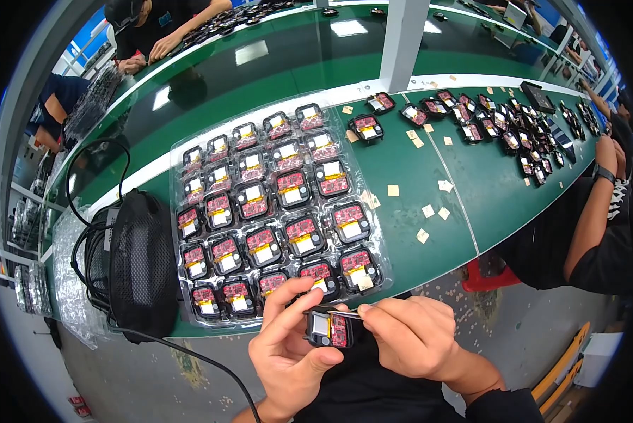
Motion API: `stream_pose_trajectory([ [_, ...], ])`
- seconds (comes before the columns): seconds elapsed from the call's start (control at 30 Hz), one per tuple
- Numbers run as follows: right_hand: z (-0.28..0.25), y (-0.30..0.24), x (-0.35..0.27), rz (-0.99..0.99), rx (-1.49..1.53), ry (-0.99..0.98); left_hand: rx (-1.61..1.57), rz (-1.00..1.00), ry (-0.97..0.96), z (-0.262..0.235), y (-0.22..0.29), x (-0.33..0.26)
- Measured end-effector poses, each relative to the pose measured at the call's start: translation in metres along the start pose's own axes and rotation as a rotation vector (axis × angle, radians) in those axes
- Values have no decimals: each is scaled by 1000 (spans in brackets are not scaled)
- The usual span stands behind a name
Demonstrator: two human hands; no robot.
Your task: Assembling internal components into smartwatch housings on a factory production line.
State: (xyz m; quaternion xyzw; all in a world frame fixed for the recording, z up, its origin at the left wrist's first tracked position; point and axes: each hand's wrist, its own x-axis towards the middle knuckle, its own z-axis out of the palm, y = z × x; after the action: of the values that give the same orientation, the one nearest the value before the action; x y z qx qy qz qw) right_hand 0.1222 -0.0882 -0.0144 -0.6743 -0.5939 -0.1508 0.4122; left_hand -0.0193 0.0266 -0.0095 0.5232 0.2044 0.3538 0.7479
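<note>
Beyond the held case (339, 331), cases (303, 236) fill a tray (377, 237).

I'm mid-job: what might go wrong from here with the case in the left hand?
1. The thin metal tool in the right hand is very close to the red circuit board in the open black case; a slip might scratch it.
2. The left hand holds the case beyond the green table's near edge, so it could fall off-table if dropped.
3. The black cable passes near the left wrist and might snag.
</note>
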Motion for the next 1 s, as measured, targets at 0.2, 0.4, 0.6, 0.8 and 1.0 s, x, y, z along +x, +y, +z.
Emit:
stream_pose_trajectory([
  [0.2,0,2,-1,-1,7,7,-19,-17,-3,2,1,-1],
  [0.4,-2,2,-3,-18,0,-7,-4,-30,-11,0,-1,-2],
  [0.6,-4,3,-2,-37,4,15,20,-11,-36,-5,-2,0],
  [0.8,-3,4,-1,-23,5,-15,18,-19,-36,-2,-1,-1],
  [1.0,-3,2,0,40,67,-17,66,5,-57,-7,-3,0],
])
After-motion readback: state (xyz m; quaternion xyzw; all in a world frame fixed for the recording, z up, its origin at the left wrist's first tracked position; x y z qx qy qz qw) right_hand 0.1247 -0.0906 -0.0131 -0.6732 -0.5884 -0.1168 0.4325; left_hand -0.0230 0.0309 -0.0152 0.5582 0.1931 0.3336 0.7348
